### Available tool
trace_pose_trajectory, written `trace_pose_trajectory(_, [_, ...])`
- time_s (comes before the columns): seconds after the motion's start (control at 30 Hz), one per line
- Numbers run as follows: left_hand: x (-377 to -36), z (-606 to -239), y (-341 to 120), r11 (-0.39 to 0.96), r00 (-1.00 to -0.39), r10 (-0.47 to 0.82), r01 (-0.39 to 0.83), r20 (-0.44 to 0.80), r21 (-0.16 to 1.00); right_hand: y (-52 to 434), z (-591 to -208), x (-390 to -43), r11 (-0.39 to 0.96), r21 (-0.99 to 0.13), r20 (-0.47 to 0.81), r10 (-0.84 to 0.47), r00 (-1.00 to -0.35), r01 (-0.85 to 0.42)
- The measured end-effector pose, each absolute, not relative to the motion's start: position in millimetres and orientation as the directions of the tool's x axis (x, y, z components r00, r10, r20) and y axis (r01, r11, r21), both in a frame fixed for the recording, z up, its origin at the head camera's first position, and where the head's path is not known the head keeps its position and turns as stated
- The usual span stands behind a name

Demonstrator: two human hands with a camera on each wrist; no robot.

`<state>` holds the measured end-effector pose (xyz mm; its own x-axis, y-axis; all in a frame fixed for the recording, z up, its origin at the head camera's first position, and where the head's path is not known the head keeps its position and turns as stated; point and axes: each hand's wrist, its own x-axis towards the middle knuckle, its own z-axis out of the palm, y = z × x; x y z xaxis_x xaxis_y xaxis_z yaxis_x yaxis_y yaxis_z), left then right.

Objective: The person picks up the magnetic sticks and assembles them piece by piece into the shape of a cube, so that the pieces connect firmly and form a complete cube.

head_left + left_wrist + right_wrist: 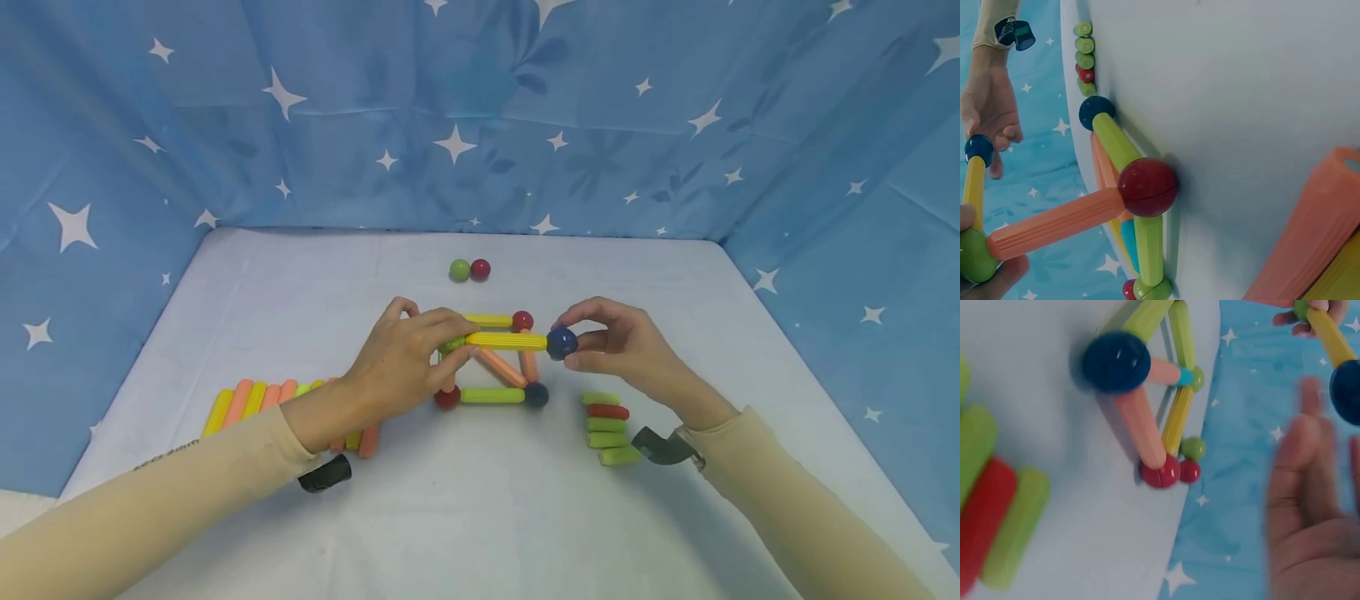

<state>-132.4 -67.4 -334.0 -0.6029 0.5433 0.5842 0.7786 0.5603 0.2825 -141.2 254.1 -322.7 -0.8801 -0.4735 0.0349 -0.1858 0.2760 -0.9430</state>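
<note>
My left hand (405,354) pinches a green ball (977,255) where a yellow rod (506,341) and an orange rod (1057,223) meet. The yellow rod lies raised and roughly level, ending in a dark blue ball (562,342). Around that ball, my right hand (630,342) has its fingers spread; the right wrist view shows them blurred and apart from it. Below is a frame of rods and balls on the table, with a red ball (1147,186) at the orange rod's lower end and another blue ball (1116,362) at a corner.
Loose orange, yellow and green rods (232,404) lie in a row at the left, partly under my left forearm. Several short green rods and a red rod (608,412) lie at the right. Behind the frame sit a loose green ball (460,270) and red ball (481,269).
</note>
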Motion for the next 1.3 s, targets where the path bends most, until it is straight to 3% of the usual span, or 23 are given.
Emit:
trace_pose_trajectory(0.17, [-132.9,-335.2,-67.3,0.562,-0.607,0.540,0.776,0.584,0.288,251.2,-332.1,-144.7,0.537,-0.842,-0.228,-0.445,-0.866,-0.054])
trace_pose_trajectory(0.27, [-132.8,-336.5,-67.1,0.558,-0.601,0.530,0.778,0.599,0.287,241.9,-339.0,-138.0,0.671,-0.733,-0.369,-0.536,-0.759,-0.117])
trace_pose_trajectory(0.37, [-133.5,-337.8,-67.5,0.558,-0.596,0.519,0.779,0.612,0.285,220.0,-341.0,-122.4,0.678,-0.683,-0.414,-0.666,-0.620,-0.273])
trace_pose_trajectory(0.53, [-134.3,-337.5,-67.9,0.556,-0.588,0.511,0.782,0.626,0.280,166.6,-348.5,-95.7,0.566,-0.553,-0.265,-0.815,-0.515,-0.611])
trace_pose_trajectory(0.7, [-134.5,-337.0,-66.9,0.553,-0.588,0.518,0.785,0.621,0.281,119.7,-361.5,-82.4,0.398,-0.226,-0.098,-0.917,-0.385,-0.889])
trace_pose_trajectory(0.83, [-134.0,-337.7,-66.2,0.547,-0.583,0.524,0.789,0.620,0.280,95.2,-371.3,-81.2,0.330,-0.046,-0.051,-0.943,-0.328,-0.943])
trace_pose_trajectory(1.3, [-134.6,-336.7,-63.6,0.532,-0.562,0.543,0.805,0.623,0.263,83.2,-384.4,-79.9,0.295,0.112,0.050,-0.955,-0.291,-0.949])
